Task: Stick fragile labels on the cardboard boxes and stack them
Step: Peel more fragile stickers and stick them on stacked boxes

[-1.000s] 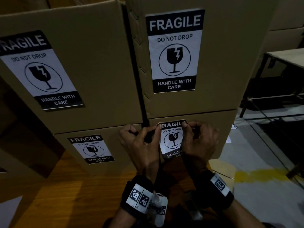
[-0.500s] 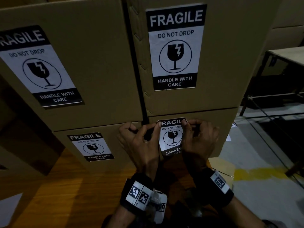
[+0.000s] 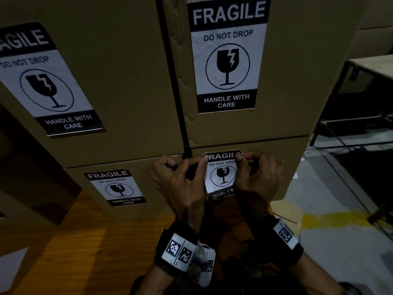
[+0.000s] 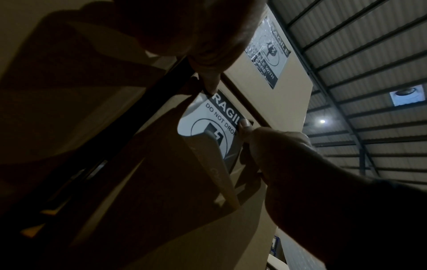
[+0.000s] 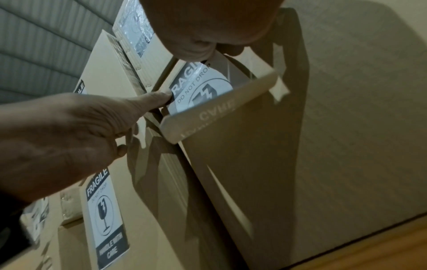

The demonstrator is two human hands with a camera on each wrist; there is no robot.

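Four brown cardboard boxes stand two by two. The upper right box [image 3: 297, 71], upper left box [image 3: 127, 81] and lower left box [image 3: 140, 165] each carry a stuck fragile label. A smaller fragile label [image 3: 222, 175] lies against the front of the lower right box [image 3: 276, 150], just under its top edge. My left hand [image 3: 202, 161] pinches its top left corner and my right hand [image 3: 241, 159] pinches its top right corner. In the right wrist view the label's [image 5: 201, 87] bottom strip curls away from the cardboard. The left wrist view shows both thumbs on the label's [image 4: 208, 117] top corners.
The boxes stand on a wooden surface [image 3: 85, 252]. More cardboard [image 3: 32, 199] rises at the left, with a white sheet [image 3: 10, 267] low beside it. To the right are a concrete floor with a yellow mark [image 3: 331, 218] and a dark-framed table [image 3: 372, 64].
Both hands and the label have crept slightly up the box front toward its top edge. The holds on the two top corners are unchanged.
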